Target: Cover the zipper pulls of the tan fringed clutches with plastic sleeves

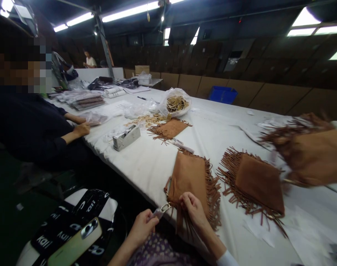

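Observation:
A tan fringed bag (190, 177) lies at the table's near edge, with its fringe along the right side and the near end. My right hand (195, 210) is closed, fingers pinched on the near end of this bag. In my left hand (143, 226) is a plastic-wrapped strap end (157, 213) with a metal clip (165, 207); the fingers are closed around it. The clip sticks out beside the bag's lower left corner. A darker brown fringed bag (259, 181) lies to the right. Farther back rests a smaller tan fringed piece (172, 128).
A tape dispenser (126, 138) stands near the table's left edge. Behind it are a plastic bag of tan tags (177, 104) and loose tags. At right is a blurred fringed bag (318, 157). A co-worker (27, 122) sits left. A phone (75, 244) lies on a stool.

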Motion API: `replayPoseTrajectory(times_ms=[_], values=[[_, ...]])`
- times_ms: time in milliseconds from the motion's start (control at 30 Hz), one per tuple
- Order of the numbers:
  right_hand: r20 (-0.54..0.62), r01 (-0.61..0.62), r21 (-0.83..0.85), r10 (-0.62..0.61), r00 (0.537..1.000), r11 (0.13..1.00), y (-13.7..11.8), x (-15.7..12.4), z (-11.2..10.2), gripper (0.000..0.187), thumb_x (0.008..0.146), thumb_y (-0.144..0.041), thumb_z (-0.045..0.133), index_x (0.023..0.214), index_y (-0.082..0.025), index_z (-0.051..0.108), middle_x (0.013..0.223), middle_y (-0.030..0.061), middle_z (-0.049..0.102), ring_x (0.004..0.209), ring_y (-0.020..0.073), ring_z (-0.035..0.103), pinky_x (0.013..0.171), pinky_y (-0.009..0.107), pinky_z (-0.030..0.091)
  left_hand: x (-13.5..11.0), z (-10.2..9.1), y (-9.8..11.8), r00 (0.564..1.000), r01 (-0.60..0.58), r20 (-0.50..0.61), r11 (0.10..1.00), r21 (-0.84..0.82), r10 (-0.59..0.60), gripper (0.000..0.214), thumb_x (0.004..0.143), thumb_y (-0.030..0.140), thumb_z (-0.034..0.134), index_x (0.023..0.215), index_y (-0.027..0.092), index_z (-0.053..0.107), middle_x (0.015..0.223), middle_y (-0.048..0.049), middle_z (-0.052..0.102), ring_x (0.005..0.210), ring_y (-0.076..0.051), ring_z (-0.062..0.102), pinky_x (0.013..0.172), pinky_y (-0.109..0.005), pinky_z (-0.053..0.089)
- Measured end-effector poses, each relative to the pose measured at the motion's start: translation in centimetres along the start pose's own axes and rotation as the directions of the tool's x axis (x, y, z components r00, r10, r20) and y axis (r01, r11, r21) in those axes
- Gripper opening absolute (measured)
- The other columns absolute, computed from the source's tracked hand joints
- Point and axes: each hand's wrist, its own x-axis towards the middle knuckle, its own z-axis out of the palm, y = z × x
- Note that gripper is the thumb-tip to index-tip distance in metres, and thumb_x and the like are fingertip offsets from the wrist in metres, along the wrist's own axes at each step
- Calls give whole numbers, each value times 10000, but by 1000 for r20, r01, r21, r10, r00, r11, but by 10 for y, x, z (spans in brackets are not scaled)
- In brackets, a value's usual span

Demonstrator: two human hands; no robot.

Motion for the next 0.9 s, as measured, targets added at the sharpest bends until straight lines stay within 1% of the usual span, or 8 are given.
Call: replayPoseTrajectory(times_ms=[133,233,400,500,633,700,767,900], values=[[136,66,-42,-59,989,997,-6,-2,0,317,836,-465,582,937,-168,628,849,52,668,787,182,605,714,280,476,-5,-3,-2,992,0,122,991,-133,16,194,783,349,561,700,195,477,558,19,606,479,-105,489,499,-222,334],[239,168,-158,-128,963,973,-7,-11,12,422,851,-373,584,1228,-185,558,1110,108,672,1013,233,620,887,356,480,-5,0,5,990,0,142,987,-162,23,172,779,330,573,716,190,494,600,13,629,501,-104,506,516,-221,352],[235,403,-558,-327,915,725,-2,-23,25,394,898,-307,511,1267,-184,573,972,129,693,873,248,640,811,379,511,-4,8,2,991,40,133,972,-230,-9,313,774,487,591,743,191,494,606,4,643,480,-110,521,493,-225,352],[271,484,-635,-413,870,602,1,-28,26,388,936,-295,454,1292,-176,554,952,132,688,844,241,626,779,366,509,-3,12,-1,992,54,126,960,-276,-19,415,752,592,586,769,184,510,596,3,635,475,-117,523,476,-227,342],[320,551,-638,-465,825,539,9,-32,27,375,951,-267,423,1290,-179,556,942,128,696,829,242,618,756,374,496,-2,19,-3,997,4,73,945,-328,21,460,735,636,586,705,183,512,567,33,574,487,-105,489,503,-237,367],[307,549,-610,-468,829,571,13,-33,29,359,953,-268,412,1258,-191,585,898,116,702,795,238,620,731,369,495,-2,22,-3,998,-21,50,948,-319,39,466,734,640,584,680,183,513,568,35,561,513,-111,494,521,-241,376],[215,477,-566,-438,873,672,16,-33,32,337,942,-284,432,1212,-199,616,881,107,703,786,231,628,730,360,500,-2,24,-3,999,-30,35,954,-297,42,444,739,618,592,684,184,516,585,24,580,539,-123,517,538,-247,383],[37,211,-342,-211,977,916,14,-30,35,339,865,-318,547,1169,-186,616,895,85,702,798,214,643,753,331,515,-2,24,-3,1000,-18,3,951,-309,20,357,723,508,656,690,187,502,579,28,579,529,-113,492,543,-241,359]])
